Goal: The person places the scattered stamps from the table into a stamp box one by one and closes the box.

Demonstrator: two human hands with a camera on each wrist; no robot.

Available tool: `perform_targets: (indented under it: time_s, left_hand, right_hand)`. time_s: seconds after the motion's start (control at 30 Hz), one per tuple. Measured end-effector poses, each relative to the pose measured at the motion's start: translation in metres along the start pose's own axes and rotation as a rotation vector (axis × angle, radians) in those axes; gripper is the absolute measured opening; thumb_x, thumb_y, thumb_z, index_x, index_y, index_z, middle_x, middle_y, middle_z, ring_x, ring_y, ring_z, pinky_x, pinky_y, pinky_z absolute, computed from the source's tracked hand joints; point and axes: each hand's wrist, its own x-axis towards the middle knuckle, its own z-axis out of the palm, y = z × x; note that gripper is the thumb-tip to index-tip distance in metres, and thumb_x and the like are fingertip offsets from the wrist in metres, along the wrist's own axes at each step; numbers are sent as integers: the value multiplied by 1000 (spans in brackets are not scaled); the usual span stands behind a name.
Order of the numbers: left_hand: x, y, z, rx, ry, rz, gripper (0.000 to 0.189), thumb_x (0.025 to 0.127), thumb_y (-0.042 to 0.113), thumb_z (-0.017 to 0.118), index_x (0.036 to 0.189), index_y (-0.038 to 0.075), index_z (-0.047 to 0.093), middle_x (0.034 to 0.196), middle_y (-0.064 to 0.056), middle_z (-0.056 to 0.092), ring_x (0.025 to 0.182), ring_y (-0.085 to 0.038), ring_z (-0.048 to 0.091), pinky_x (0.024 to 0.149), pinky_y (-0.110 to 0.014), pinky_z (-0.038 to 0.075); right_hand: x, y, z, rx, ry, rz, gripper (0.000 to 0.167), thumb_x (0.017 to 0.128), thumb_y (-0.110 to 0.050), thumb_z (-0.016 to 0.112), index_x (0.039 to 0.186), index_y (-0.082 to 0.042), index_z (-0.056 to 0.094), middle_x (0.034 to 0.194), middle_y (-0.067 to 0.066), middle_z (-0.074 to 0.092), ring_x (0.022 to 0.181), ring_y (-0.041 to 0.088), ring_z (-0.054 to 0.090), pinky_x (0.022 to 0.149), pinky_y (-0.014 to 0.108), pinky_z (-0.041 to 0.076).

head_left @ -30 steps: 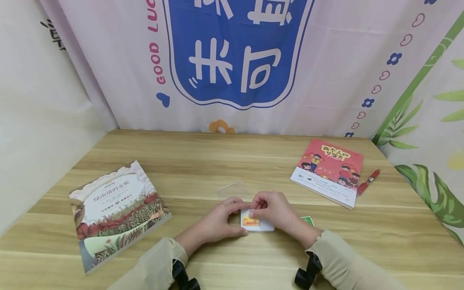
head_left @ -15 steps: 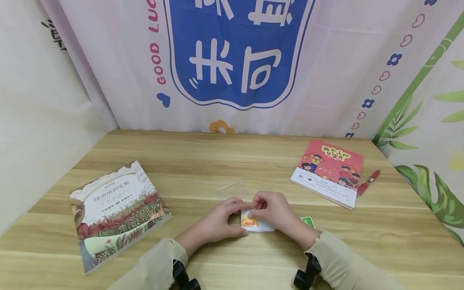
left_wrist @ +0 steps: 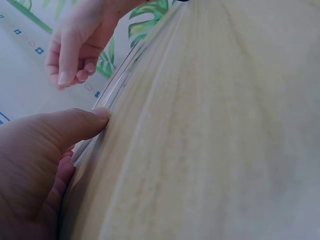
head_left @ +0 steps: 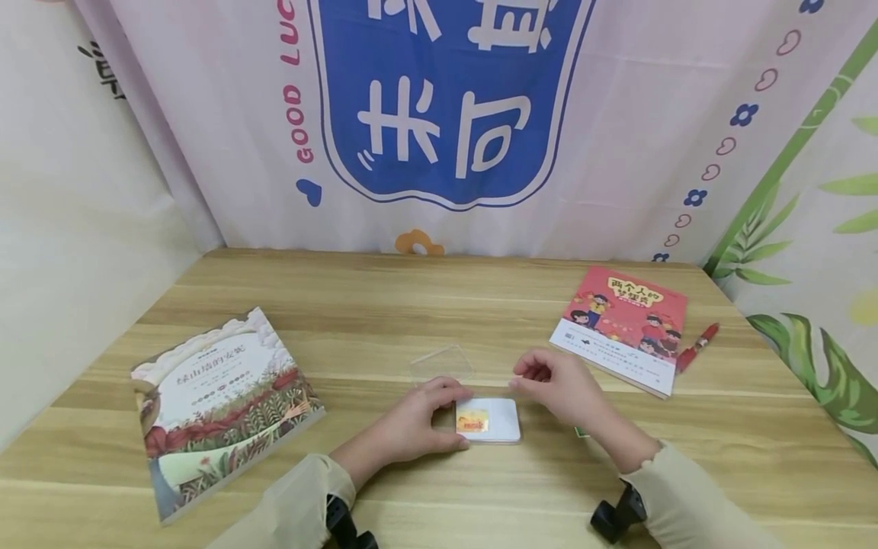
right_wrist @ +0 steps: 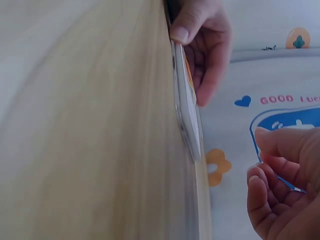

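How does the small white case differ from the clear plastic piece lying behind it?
The white case is opaque, while the clear plastic piece is see-through. The white case carries an orange-yellow picture; the clear plastic piece shows no visible print. The left grip holds the white case at one side; the clear plastic piece is not held. Both lie on the wooden table.

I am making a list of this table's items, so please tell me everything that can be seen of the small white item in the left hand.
The small white item is flat and rectangular, with rounded corners, a plain top and a thin, layered-looking side; plastic or card, I cannot tell. An orange and yellow picture sits on the left part of its top. It lies on the wooden table. The left hand grips its left end; the right hand does not touch it.
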Motion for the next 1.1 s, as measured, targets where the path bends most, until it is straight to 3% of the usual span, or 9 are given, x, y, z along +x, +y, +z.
perform_targets:
  time_s: [0.27, 0.57, 1.1]
  left_hand:
    - [0, -2, 1, 8, 0, 4, 54, 75, 24, 77, 124, 13, 58, 122, 4, 51, 105, -13, 49, 93, -32, 42]
    - [-1, -1, 2, 2, -9, -3, 54, 75, 24, 77, 124, 13, 58, 122, 3, 51, 106, -14, 50, 94, -34, 42]
    - [0, 0, 1, 9, 1, 11, 54, 75, 23, 77, 124, 12, 58, 123, 2, 51, 107, -15, 50, 95, -35, 42]
  right_hand:
    - [-11, 18, -19, -51, -5, -2, 19, 81, -18, 71, 95, -7, 67, 84, 0, 61, 78, 14, 53, 67, 25, 47]
    - [-24, 33, -35, -89, -75, 42, 24, 86, -19, 66, 106, -7, 68, 93, 1, 64, 82, 14, 54, 71, 24, 48]
    - [-40, 61, -50, -83, -152, 15, 17, 85, -18, 66, 100, -16, 74, 100, 0, 59, 92, 13, 49, 76, 22, 41]
